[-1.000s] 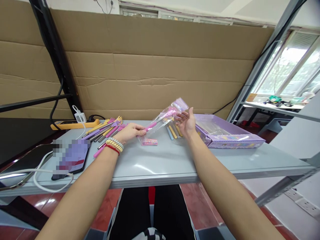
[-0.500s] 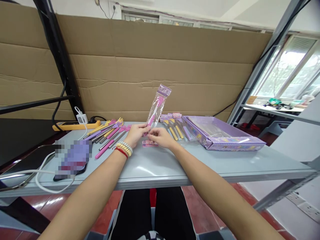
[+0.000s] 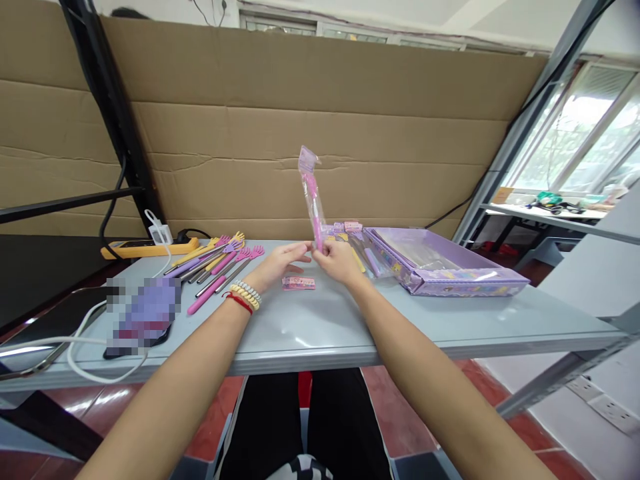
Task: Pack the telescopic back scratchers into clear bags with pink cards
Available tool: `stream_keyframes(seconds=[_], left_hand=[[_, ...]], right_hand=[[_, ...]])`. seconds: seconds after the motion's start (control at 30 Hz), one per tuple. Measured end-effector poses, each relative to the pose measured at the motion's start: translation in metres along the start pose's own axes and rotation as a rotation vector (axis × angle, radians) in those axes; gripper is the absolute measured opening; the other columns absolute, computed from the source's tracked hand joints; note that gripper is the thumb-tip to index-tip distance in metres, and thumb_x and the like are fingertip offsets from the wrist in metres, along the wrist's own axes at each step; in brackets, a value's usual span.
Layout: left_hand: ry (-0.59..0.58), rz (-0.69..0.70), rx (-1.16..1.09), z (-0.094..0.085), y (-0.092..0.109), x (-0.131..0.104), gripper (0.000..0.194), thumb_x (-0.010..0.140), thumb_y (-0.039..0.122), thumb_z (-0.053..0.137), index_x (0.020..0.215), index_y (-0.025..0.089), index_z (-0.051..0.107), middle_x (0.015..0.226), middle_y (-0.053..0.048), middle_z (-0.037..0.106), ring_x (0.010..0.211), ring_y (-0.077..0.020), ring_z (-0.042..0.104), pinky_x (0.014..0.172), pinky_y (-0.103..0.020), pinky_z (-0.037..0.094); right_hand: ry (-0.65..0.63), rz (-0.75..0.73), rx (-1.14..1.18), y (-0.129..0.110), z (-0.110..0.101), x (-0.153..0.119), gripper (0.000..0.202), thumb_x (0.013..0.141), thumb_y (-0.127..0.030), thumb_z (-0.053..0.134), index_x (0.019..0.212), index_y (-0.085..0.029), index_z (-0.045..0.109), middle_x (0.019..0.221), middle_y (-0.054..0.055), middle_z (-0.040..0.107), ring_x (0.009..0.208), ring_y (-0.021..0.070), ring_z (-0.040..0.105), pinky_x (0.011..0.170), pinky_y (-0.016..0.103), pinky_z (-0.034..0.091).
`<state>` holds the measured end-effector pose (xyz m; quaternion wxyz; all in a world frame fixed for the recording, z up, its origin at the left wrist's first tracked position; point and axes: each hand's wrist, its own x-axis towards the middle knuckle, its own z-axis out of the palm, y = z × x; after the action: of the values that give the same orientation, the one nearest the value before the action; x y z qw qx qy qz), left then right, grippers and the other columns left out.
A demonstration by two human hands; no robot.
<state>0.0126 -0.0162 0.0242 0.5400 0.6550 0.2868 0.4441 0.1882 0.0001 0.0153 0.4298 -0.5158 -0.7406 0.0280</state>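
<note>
A clear plastic sleeve with a pink stick inside (image 3: pixel 312 193) stands nearly upright above the table, its lower end pinched in my right hand (image 3: pixel 339 261). My left hand (image 3: pixel 283 264) is beside that lower end, fingers apart and pointing toward it, holding nothing. Below and between the hands a small pink card (image 3: pixel 299 283) lies on the table. Several hand-shaped sticks in pink, purple and yellow (image 3: pixel 215 267) lie in a pile to the left. Packaged sticks with printed tops (image 3: pixel 370 257) lie just right of my right hand, partly hidden by it.
A purple open box (image 3: pixel 460 283) with clear plastic inside sits on the right of the grey table (image 3: pixel 310 333). On the left are a blurred purple object (image 3: pixel 147 310), a white cable (image 3: pixel 83 333) and a yellow power strip (image 3: pixel 145 250). Cardboard (image 3: pixel 320 100) stands behind.
The sleeve has passed from my left hand to my right and now stands more upright, seen edge-on. My left fingers have let go and opened. The view has shifted slightly.
</note>
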Motion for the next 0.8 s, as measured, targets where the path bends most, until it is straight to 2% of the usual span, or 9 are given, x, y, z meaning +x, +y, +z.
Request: stream_keyframes(seconds=[0.07,0.1,0.2,0.27,0.37,0.47,0.6,0.73,0.8], left_hand=[[0.109,-0.007,0.033,-0.005,0.001,0.0,0.054,0.063,0.059,0.071,0.1,0.019,0.069,0.124,-0.013,0.06,0.104,-0.0266,0.059,0.074,-0.032,0.049],[0.166,-0.015,0.075,-0.008,0.0,0.001,0.053,0.064,0.058,0.07,0.099,0.018,0.069,0.123,-0.013,0.061,0.103,-0.0262,0.059,0.073,-0.031,0.048],[0.294,-0.069,0.246,-0.017,-0.002,0.001,0.046,0.067,0.057,0.065,0.09,0.016,0.066,0.11,-0.01,0.065,0.097,-0.0232,0.06,0.069,-0.029,0.046],[0.334,-0.106,0.347,-0.022,-0.004,0.001,0.041,0.068,0.054,0.062,0.084,0.016,0.064,0.101,-0.009,0.066,0.092,-0.0213,0.06,0.067,-0.028,0.045],[0.331,-0.13,0.448,-0.024,-0.008,0.002,0.038,0.07,0.051,0.059,0.082,0.015,0.063,0.094,-0.008,0.066,0.087,-0.0205,0.06,0.067,-0.029,0.045],[0.297,-0.14,0.506,-0.024,-0.01,0.003,0.037,0.071,0.048,0.057,0.086,0.015,0.063,0.095,-0.009,0.067,0.087,-0.021,0.06,0.069,-0.03,0.045],[0.248,-0.15,0.574,-0.023,-0.01,0.003,0.034,0.073,0.043,0.056,0.088,0.014,0.064,0.101,-0.01,0.069,0.09,-0.0214,0.061,0.074,-0.031,0.047],[0.228,-0.162,0.647,-0.024,-0.01,0.003,0.033,0.076,0.041,0.055,0.091,0.014,0.065,0.104,-0.01,0.069,0.093,-0.0218,0.061,0.079,-0.032,0.047],[0.218,-0.159,0.686,-0.024,-0.011,0.003,0.033,0.077,0.041,0.055,0.092,0.014,0.066,0.103,-0.01,0.07,0.093,-0.022,0.062,0.082,-0.032,0.047]], right_hand=[[0.09,0.118,-0.097,0.011,-0.013,0.005,0.025,0.075,-0.032,0.052,0.054,-0.019,0.046,0.054,0.001,0.051,0.055,0.0135,0.047,0.054,0.026,0.031],[0.096,0.193,-0.155,0.017,-0.02,0.008,0.024,0.075,-0.034,0.052,0.056,-0.019,0.05,0.057,0.003,0.054,0.059,0.0154,0.051,0.056,0.026,0.033],[-0.027,0.427,-0.327,0.034,-0.038,0.011,0.024,0.075,-0.04,0.053,0.07,-0.019,0.063,0.074,0.009,0.065,0.077,0.0236,0.062,0.064,0.028,0.04],[-0.143,0.548,-0.414,0.043,-0.044,0.012,0.03,0.074,-0.041,0.055,0.084,-0.017,0.068,0.09,0.014,0.068,0.09,0.0284,0.064,0.07,0.031,0.044],[-0.29,0.647,-0.484,0.05,-0.042,0.012,0.042,0.071,-0.043,0.06,0.101,-0.014,0.067,0.105,0.018,0.066,0.101,0.031,0.063,0.078,0.036,0.047],[-0.354,0.679,-0.488,0.052,-0.038,0.012,0.046,0.07,-0.04,0.062,0.107,-0.014,0.066,0.105,0.017,0.067,0.101,0.0304,0.064,0.08,0.038,0.049],[-0.292,0.72,-0.491,0.055,-0.04,0.014,0.048,0.071,-0.039,0.062,0.111,-0.013,0.065,0.112,0.02,0.065,0.104,0.032,0.062,0.08,0.039,0.049],[-0.273,0.758,-0.464,0.059,-0.045,0.015,0.048,0.074,-0.046,0.059,0.106,-0.012,0.067,0.108,0.021,0.065,0.105,0.034,0.061,0.083,0.042,0.048],[-0.273,0.734,-0.491,0.061,-0.044,0.014,0.05,0.073,-0.051,0.06,0.102,-0.011,0.068,0.109,0.022,0.063,0.112,0.0374,0.055,0.087,0.045,0.045]])
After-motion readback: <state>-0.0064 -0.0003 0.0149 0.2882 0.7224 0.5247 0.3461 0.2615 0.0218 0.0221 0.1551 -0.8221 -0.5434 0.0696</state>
